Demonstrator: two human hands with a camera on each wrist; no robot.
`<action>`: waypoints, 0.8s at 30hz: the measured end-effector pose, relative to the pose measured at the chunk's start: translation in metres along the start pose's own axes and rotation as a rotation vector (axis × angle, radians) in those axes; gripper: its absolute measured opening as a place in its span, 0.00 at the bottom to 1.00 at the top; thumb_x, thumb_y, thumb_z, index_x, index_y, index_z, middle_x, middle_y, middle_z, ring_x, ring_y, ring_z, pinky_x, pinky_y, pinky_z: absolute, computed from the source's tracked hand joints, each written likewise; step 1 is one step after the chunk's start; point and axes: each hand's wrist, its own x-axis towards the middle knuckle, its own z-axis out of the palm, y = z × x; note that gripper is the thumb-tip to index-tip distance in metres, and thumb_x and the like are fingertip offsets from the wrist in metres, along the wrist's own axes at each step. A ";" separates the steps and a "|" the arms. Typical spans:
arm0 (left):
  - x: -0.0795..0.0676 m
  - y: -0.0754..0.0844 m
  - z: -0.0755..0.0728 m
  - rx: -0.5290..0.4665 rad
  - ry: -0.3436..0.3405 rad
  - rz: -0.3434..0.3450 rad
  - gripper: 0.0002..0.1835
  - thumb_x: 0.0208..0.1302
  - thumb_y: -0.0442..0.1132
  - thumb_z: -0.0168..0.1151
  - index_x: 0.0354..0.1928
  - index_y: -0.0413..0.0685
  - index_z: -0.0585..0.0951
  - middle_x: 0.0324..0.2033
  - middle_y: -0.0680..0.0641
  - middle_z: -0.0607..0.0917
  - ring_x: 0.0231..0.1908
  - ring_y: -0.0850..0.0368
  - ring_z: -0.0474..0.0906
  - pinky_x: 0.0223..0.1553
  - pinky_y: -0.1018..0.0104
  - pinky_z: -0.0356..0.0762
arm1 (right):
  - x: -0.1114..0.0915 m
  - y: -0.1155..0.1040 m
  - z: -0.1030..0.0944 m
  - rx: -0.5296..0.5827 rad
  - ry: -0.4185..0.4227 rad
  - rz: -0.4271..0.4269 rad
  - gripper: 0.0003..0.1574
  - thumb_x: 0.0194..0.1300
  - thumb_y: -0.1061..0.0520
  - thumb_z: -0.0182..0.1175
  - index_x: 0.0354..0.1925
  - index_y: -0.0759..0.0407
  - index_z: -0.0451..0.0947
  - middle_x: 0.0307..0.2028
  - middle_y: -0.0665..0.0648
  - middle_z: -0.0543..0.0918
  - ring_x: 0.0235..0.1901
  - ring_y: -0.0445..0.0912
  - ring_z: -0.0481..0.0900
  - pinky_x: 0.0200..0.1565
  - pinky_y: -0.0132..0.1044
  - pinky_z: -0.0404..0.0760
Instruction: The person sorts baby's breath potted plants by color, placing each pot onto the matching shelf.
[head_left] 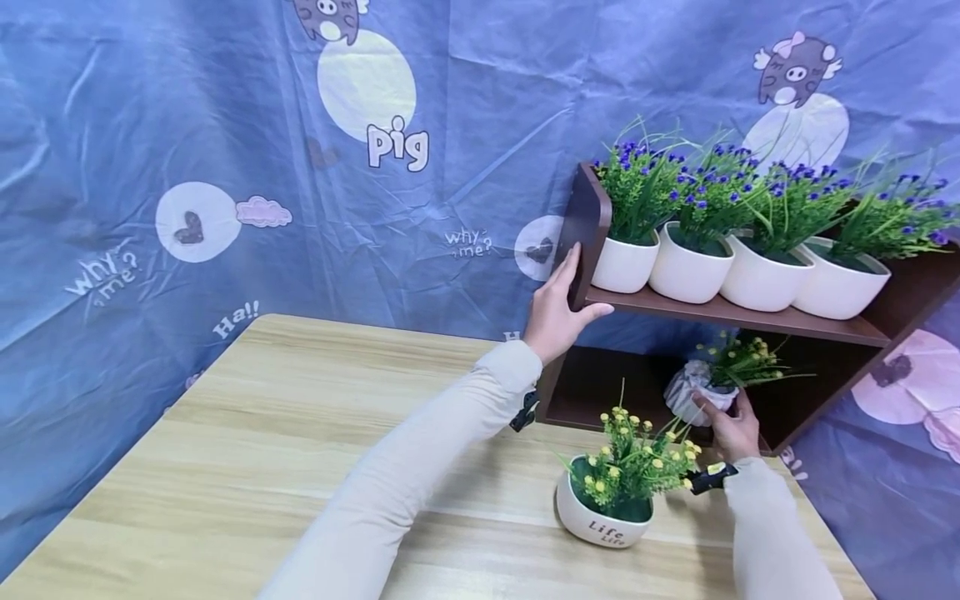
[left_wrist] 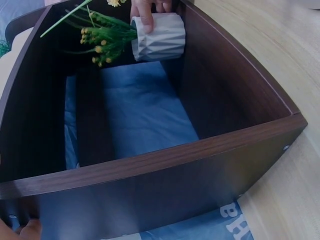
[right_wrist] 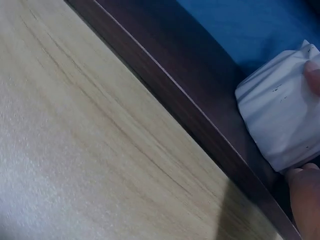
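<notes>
My left hand rests against the left side panel of a dark brown two-level shelf, its fingers straight along the outside and the thumb spread across the front edge. Within the lower compartment, my right hand grips a grey-white faceted flower pot with yellow flowers. The left wrist view shows this pot from the side, a thumb across its wall. Close up in the right wrist view, the pot stands just behind the shelf's front edge, fingers on two sides of it.
Several white pots with purple flowers line the upper shelf level. On the wooden table, in front of the shelf, stands an oval white pot marked "Life" with yellow flowers. A blue printed cloth hangs behind.
</notes>
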 end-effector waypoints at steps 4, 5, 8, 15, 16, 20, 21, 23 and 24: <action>0.000 0.000 0.001 -0.006 0.003 0.001 0.48 0.49 0.54 0.64 0.68 0.63 0.46 0.66 0.54 0.55 0.63 0.63 0.53 0.59 0.71 0.58 | -0.001 0.002 -0.001 -0.007 -0.008 -0.012 0.40 0.52 0.64 0.63 0.62 0.52 0.60 0.44 0.46 0.70 0.34 0.30 0.73 0.32 0.19 0.73; 0.000 0.000 0.001 -0.005 0.004 0.000 0.48 0.49 0.54 0.64 0.68 0.63 0.46 0.66 0.54 0.55 0.63 0.63 0.53 0.59 0.71 0.58 | -0.002 0.001 0.000 -0.032 -0.010 -0.010 0.40 0.52 0.63 0.63 0.62 0.51 0.60 0.43 0.45 0.71 0.33 0.30 0.73 0.31 0.20 0.74; 0.000 0.000 0.001 -0.004 0.003 -0.002 0.48 0.49 0.54 0.64 0.68 0.63 0.46 0.66 0.53 0.55 0.64 0.63 0.53 0.59 0.71 0.58 | -0.003 0.000 0.000 -0.160 -0.006 -0.029 0.39 0.54 0.59 0.63 0.62 0.54 0.59 0.39 0.41 0.70 0.32 0.29 0.70 0.29 0.18 0.72; -0.001 0.001 0.000 0.001 0.005 0.006 0.48 0.49 0.53 0.64 0.69 0.60 0.47 0.66 0.53 0.55 0.64 0.63 0.53 0.59 0.72 0.57 | -0.003 0.000 -0.001 -0.566 0.072 -0.051 0.42 0.57 0.47 0.58 0.65 0.60 0.55 0.47 0.55 0.72 0.43 0.42 0.69 0.44 0.25 0.68; -0.001 0.001 0.000 0.003 0.005 0.010 0.48 0.49 0.53 0.64 0.69 0.60 0.48 0.66 0.53 0.55 0.64 0.63 0.53 0.59 0.73 0.57 | -0.003 0.000 -0.001 -0.622 0.082 -0.052 0.43 0.58 0.45 0.56 0.65 0.61 0.54 0.50 0.60 0.71 0.47 0.47 0.68 0.49 0.30 0.67; -0.002 0.001 -0.001 0.004 0.000 0.018 0.48 0.50 0.52 0.64 0.69 0.58 0.48 0.66 0.53 0.55 0.63 0.62 0.53 0.59 0.74 0.57 | -0.003 0.000 -0.003 -0.684 0.076 -0.039 0.46 0.59 0.44 0.53 0.66 0.63 0.49 0.57 0.71 0.65 0.55 0.58 0.61 0.58 0.46 0.58; -0.002 0.001 -0.001 0.000 -0.003 0.015 0.48 0.50 0.53 0.64 0.69 0.58 0.48 0.66 0.54 0.55 0.63 0.63 0.53 0.59 0.74 0.57 | -0.003 0.000 -0.003 -0.684 0.073 -0.035 0.46 0.59 0.43 0.53 0.66 0.64 0.49 0.57 0.71 0.64 0.55 0.58 0.60 0.58 0.47 0.58; -0.003 0.002 -0.001 -0.006 -0.005 0.013 0.48 0.50 0.52 0.64 0.69 0.58 0.48 0.66 0.54 0.55 0.63 0.63 0.53 0.59 0.74 0.57 | -0.003 0.000 -0.004 -0.682 0.064 -0.021 0.47 0.59 0.43 0.52 0.67 0.63 0.48 0.58 0.71 0.63 0.57 0.58 0.60 0.59 0.47 0.58; -0.003 0.002 -0.001 -0.007 -0.006 0.013 0.48 0.50 0.52 0.64 0.69 0.58 0.48 0.66 0.54 0.55 0.63 0.63 0.53 0.59 0.74 0.57 | -0.003 -0.001 -0.004 -0.684 0.059 -0.013 0.47 0.59 0.42 0.52 0.67 0.63 0.47 0.59 0.71 0.62 0.57 0.58 0.59 0.59 0.47 0.58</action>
